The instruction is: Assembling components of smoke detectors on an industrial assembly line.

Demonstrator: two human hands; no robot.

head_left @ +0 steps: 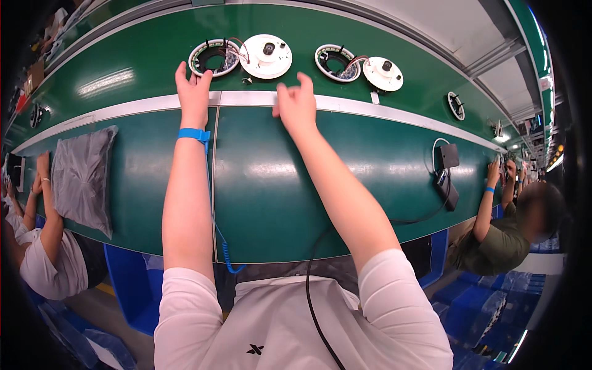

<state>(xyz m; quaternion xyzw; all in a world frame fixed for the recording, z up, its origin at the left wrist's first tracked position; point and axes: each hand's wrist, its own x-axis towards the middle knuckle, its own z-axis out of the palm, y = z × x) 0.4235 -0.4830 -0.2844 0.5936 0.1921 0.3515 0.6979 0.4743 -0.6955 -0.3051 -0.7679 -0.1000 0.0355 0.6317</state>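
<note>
My left hand (195,89) reaches over the far edge of the bench, thumb and fingers apart. Its fingertips are at the near left rim of a white ring-shaped housing (196,66) with a dark centre; whether they press on it I cannot tell. Thin red and dark wires join that ring to a round white cover (259,61) with a black lens in it. Just short of this cover, my right hand (297,103) hovers, fingers partly curled and apart, nothing in it. Farther right lie a similar ring (322,65) and a wired white lens cover (374,75).
A metal strip (246,98) divides the bench from the green far surface. Another ring (455,106) lies right. A grey plastic bag (83,172) and black boxes with a cable (449,155) flank me. A blue coiled cord (227,256) hangs from my wristband. Co-workers sit on both sides.
</note>
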